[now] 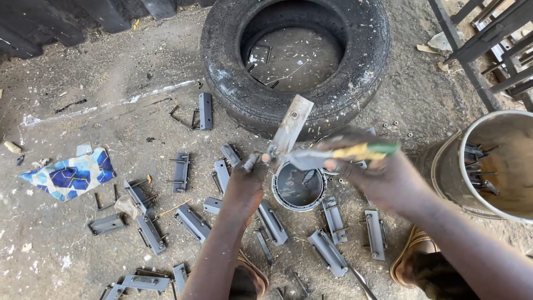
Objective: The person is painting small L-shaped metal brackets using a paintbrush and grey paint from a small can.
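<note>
Grey paint is being brushed onto a flat metal bracket [291, 129], which the left hand [244, 186] is gripping by its lower end, fingers closed round it, tilting it up over a small open paint tin [298, 188]. The right hand [383, 175] is closed on a paintbrush [344, 154] with a yellow-green handle, bristles meeting the bracket's lower part just above the tin. The tin is standing on the dirt floor [83, 72] near its middle, just in front of an old tyre [296, 61]. Many similar grey brackets [327, 253] are lying scattered on the floor around the tin, toward the near edge. A large bucket [491, 166] holding more metal parts is standing at the floor's right edge. A blue patterned cloth scrap [72, 175] is lying toward the left edge.

Judgement: keeping the bracket over the tin is catching drips; pinching only the unpainted end and stroking lengthwise should be giving an even coat without fingerprints.
</note>
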